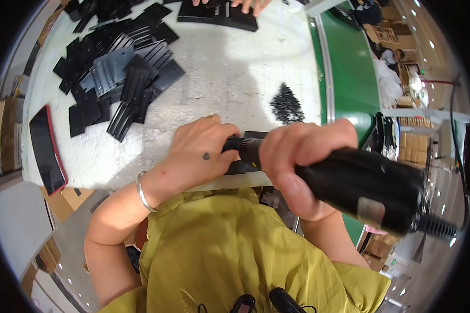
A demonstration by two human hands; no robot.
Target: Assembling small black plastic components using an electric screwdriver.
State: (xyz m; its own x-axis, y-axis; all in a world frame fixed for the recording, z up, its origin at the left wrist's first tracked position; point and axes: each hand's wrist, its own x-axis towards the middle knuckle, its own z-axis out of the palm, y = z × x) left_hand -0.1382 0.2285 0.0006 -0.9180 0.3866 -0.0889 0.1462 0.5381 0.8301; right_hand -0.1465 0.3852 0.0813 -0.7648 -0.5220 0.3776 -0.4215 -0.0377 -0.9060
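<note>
My right hand [304, 159] is wrapped round a thick black electric screwdriver [368, 185], held tilted with its cable end to the right. Its narrow nose points left, down toward the table edge. My left hand [196, 148] is closed around the nose end, thumb and fingers curled in; what they pinch there is hidden. Beneath the nose lies a black flat piece [239, 167], mostly covered by my hands and the tool. Beyond my hands sits a heap of small dark screws [286, 104].
A large pile of black metal plates [120, 68] covers the table's [214, 78] far left. A red-edged phone [48, 151] lies at the left edge. Across the table, another person's hands [235, 4] touch a long black part [216, 16]. A green surface [350, 78] runs along the right.
</note>
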